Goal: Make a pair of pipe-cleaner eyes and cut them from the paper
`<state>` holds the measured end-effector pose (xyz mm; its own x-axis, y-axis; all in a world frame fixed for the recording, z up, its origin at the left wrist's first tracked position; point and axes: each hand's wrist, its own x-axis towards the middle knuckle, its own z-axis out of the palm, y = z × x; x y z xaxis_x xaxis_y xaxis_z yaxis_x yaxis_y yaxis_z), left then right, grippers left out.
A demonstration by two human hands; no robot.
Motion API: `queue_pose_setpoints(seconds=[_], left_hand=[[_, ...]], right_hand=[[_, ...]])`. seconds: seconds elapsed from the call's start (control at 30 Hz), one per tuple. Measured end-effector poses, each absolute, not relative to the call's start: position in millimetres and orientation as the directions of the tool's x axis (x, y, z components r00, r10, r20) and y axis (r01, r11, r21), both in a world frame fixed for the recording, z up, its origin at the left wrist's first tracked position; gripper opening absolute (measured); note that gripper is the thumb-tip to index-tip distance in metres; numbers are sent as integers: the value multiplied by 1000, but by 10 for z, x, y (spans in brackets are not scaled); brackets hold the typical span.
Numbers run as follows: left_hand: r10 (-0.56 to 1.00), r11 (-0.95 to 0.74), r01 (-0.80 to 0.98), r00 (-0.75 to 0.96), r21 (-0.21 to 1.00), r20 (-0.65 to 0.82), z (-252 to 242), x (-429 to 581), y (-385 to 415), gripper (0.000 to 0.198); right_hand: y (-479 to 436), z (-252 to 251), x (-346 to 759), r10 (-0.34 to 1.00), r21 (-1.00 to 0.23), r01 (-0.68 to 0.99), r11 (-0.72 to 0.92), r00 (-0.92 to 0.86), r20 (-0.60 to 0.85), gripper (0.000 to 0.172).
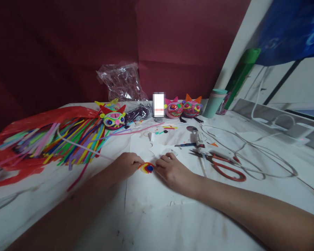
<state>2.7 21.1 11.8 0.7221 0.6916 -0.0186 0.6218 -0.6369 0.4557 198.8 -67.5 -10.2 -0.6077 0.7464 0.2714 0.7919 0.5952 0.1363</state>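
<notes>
My left hand (127,165) and my right hand (172,170) meet over a small layered felt piece (147,168) in yellow, red and blue on the white table (151,216). Both hands pinch its edges, left from the left side, right from the right. A long pale strip (81,146) runs from my left hand back toward the pile of coloured strips (60,143).
A red plastic bag (23,129) holds the strips at the left. Three finished cat-like faces (113,118) (174,108) (192,107) stand at the back. Red-handled scissors (225,167), a glue gun (199,138), white cables (251,157), a teal cup (214,103), a clear bag (121,82).
</notes>
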Motion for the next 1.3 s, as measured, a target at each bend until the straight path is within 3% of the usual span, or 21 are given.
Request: queue_pose_setpoints(seconds=[0.5, 1.3], left_hand=[[717, -633, 672, 696, 386, -36, 158, 50, 180, 37], [652, -658, 587, 757, 473, -33, 111, -15, 264, 36]], right_hand=[[-674, -114, 1991, 744, 122, 791, 599, -606, 282, 21], [-664, -125, 2002, 733, 132, 786, 604, -613, 294, 18]])
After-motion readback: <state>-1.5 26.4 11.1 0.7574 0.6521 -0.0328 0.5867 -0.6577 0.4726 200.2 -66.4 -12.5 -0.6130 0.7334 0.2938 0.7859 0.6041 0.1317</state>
